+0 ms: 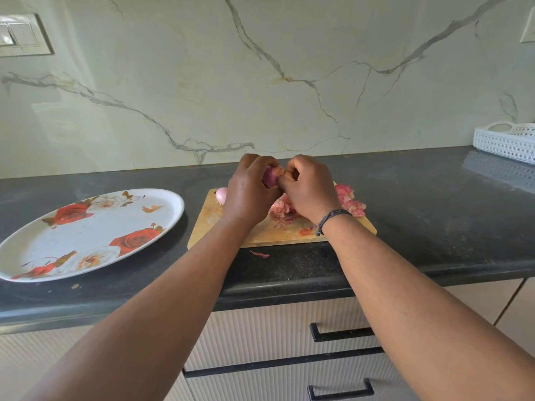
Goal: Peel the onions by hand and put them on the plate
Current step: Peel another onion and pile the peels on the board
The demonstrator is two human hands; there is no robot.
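Purple-red onion (269,177), smooth and glossy, held above the far edge of the wooden cutting board (228,227). Left hand (249,192) has its fingers curled round the bulb. Right hand (308,192) has its fingers curled at the onion's right end, pinching a papery, tan bit of skin there. A dark cord bracelet (333,219) sits on the right wrist.

Just left of the left fingers: a second onion (221,195), pale pink, rounded, lying at the board's far left corner.

Below and right of the right fingers: a heap of peels (347,199), thin, crinkled, pink, spread across the board. One loose peel scrap (260,254) lies on the dark speckled stone counter (419,215), just past the board's near edge.

Well left of the left fingers: oval plate (86,235), white with red rose print, shallow raised rim, nothing on it. A strip of bare counter separates plate and board.

Far right: white lattice basket (505,141) against the veined marble wall.
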